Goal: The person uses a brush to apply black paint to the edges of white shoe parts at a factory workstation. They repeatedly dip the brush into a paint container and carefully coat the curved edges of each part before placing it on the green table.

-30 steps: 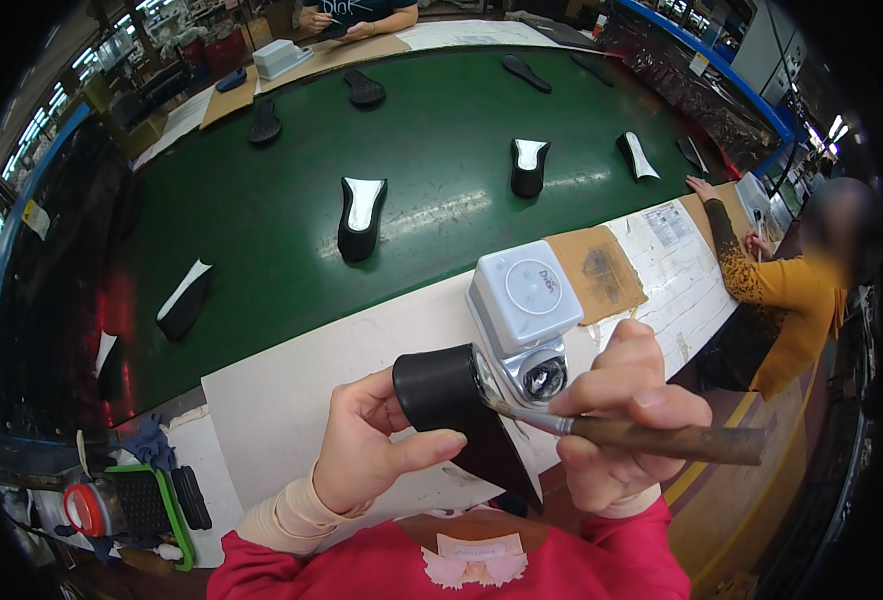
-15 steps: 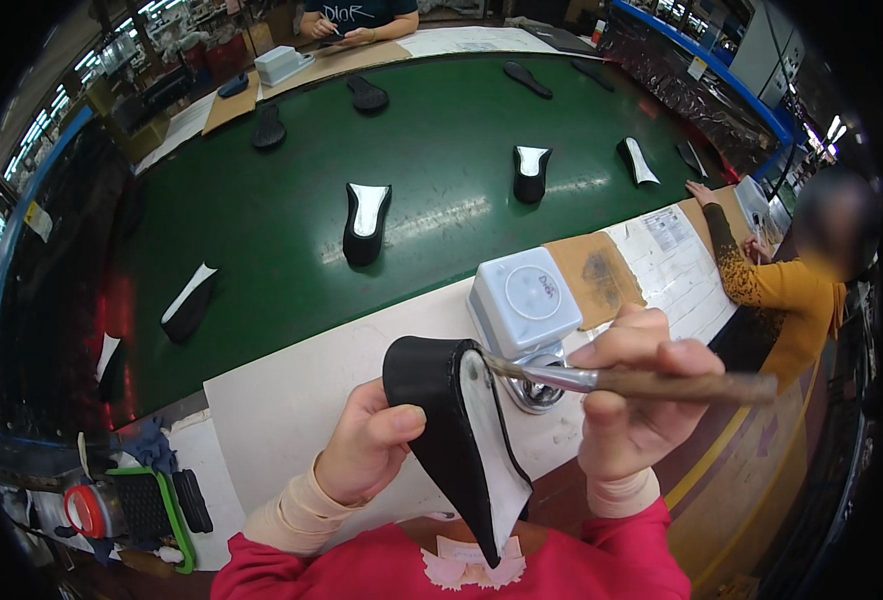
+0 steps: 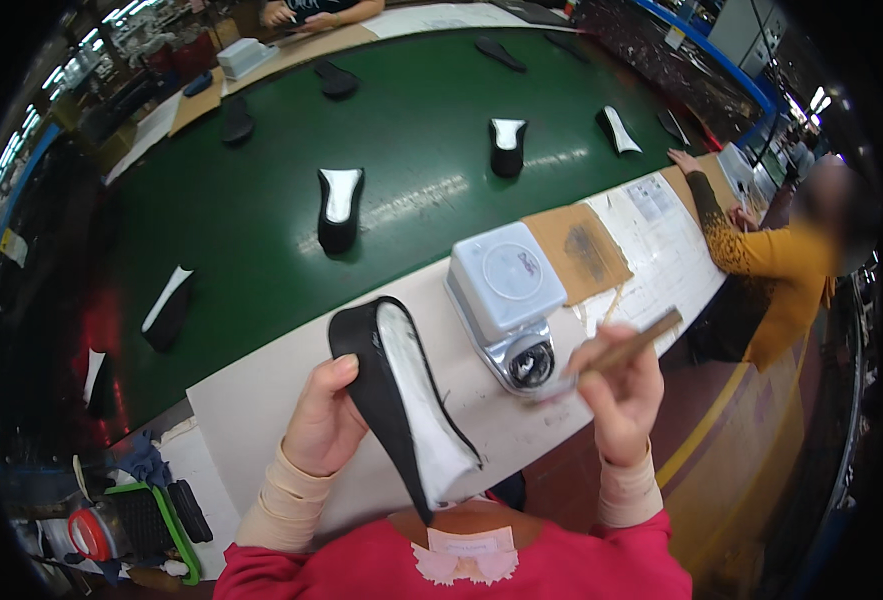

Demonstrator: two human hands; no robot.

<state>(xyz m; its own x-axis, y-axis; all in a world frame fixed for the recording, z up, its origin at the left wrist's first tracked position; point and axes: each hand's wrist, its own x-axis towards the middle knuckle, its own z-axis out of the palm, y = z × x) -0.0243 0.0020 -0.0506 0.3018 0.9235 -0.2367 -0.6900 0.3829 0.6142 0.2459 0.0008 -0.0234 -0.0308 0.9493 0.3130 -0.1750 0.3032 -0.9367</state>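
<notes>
My left hand [image 3: 327, 415] grips a black wedge shoe sole [image 3: 369, 392] by its side, thumb on the outer wall. The sole is tilted, its white inner face turned up and its thin tip pointing toward me. In my right hand [image 3: 623, 405] is a brush [image 3: 633, 346], its brown handle slanting up to the right. The bristle end is smeared by motion, close to the right side of a metal cup [image 3: 527, 366] with dark residue around its opening. Behind that cup stands a pale, squarish plastic container [image 3: 506, 278].
A green conveyor belt [image 3: 261, 215] carries several black soles, some with white faces. Brown cardboard [image 3: 577, 255] lies right of the container. At the right, a person in a yellow sleeve [image 3: 776, 255] works; another person's hands [image 3: 311, 18] show at the far side. A green-rimmed tray [image 3: 166, 530] stands lower left.
The brush has left the sole's white face and moved down beside the metal cup, its handle now tilted upward. My left hand has shifted the sole left and slightly up. The view has shifted slightly.
</notes>
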